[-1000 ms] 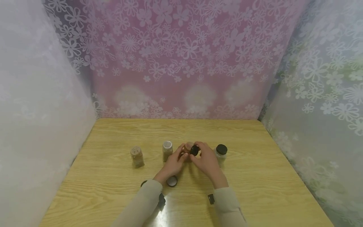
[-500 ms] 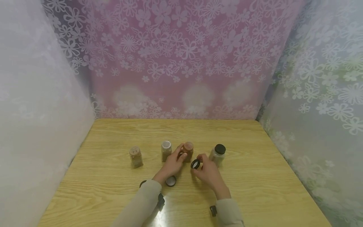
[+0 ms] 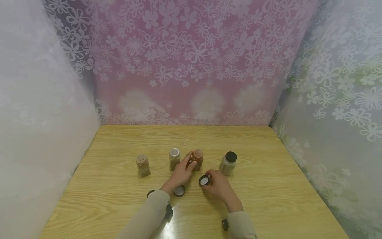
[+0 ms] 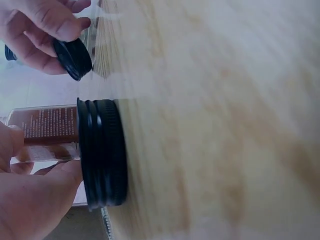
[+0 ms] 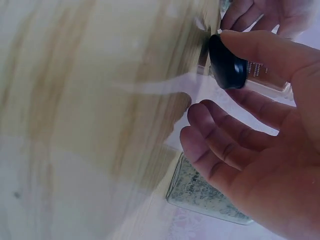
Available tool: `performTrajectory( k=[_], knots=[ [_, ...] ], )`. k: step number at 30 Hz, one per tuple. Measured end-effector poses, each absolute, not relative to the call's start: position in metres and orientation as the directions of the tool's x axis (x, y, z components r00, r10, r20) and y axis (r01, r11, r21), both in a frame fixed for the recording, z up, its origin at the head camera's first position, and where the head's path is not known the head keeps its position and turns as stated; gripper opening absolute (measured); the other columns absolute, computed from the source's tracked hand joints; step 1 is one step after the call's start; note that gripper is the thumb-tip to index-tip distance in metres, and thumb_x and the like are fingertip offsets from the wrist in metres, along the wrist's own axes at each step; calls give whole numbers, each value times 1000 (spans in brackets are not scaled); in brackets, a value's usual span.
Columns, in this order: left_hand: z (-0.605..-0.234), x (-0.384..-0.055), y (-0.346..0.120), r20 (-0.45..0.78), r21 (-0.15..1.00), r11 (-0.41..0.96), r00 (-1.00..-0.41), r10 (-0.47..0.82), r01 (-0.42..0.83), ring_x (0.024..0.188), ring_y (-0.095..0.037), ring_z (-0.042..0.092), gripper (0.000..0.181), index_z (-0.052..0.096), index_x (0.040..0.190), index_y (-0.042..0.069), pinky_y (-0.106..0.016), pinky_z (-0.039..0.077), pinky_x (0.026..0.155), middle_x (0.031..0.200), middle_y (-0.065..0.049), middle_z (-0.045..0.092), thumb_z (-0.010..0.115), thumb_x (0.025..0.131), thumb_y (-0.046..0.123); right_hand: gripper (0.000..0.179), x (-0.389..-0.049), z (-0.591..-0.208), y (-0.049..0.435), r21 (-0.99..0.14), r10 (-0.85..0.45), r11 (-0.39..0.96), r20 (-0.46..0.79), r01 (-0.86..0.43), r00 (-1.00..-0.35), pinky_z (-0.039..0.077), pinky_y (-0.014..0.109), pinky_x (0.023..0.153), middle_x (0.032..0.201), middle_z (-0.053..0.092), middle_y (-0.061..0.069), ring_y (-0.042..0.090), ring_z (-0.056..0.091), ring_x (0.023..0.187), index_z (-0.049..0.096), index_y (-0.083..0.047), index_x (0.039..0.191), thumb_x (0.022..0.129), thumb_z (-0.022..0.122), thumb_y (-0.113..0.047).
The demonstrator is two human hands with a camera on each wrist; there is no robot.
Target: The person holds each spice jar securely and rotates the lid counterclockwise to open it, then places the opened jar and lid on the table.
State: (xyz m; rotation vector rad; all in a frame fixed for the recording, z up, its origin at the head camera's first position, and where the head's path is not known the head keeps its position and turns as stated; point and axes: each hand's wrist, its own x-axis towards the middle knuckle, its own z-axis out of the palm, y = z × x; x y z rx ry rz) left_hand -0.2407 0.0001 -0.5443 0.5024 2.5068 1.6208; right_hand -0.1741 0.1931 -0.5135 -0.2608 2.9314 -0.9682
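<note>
My left hand (image 3: 181, 173) grips the side of a jar of reddish-brown spice (image 3: 198, 156), which stands upright with its holed shaker top showing. The printed label of that spice jar (image 4: 52, 125) shows in the left wrist view. Between thumb and fingers, my right hand (image 3: 220, 186) pinches a black screw lid (image 3: 204, 180) low over the table, its white inside tilted upward. The right wrist view shows this lid (image 5: 227, 65) from its dark outer side, the other fingers loosely bent. A second black lid (image 3: 179, 190) lies white side up beside my left wrist.
Left of the gripped jar stand a white-topped jar (image 3: 174, 160) and a jar with a beige shaker top (image 3: 143, 165). A black-capped jar (image 3: 228, 163) of greenish flakes stands just beyond my right hand. Another dark lid (image 3: 150, 193) shows partly behind my left sleeve.
My right hand has lifted the black lid off the reddish-brown spice jar and brought it down toward the front, turning its white inside up. My left hand stays on the jar.
</note>
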Motion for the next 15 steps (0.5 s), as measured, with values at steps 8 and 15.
performTrajectory(
  k=[8, 15],
  knots=[
    [-541, -242, 2, 82, 897, 384, -936, 341, 218, 144, -42, 52, 64, 27, 168, 14, -60, 44, 118, 156, -20, 55, 47, 114, 40, 47, -173, -515, 195, -579, -166, 805, -8, -131, -986, 57, 57, 97, 119, 65, 20, 33, 67, 105, 68, 2, 120, 78, 89, -3],
    [-529, -230, 6, 141, 862, 415, -926, 351, 289, 129, -52, 61, 79, 17, 170, 11, -62, 50, 110, 146, -33, 57, 55, 110, 45, 53, -168, -498, 209, -595, -158, 795, -12, -120, -987, 57, 59, 98, 135, 64, 24, 42, 66, 117, 64, 1, 135, 88, 84, -13]
  ],
)
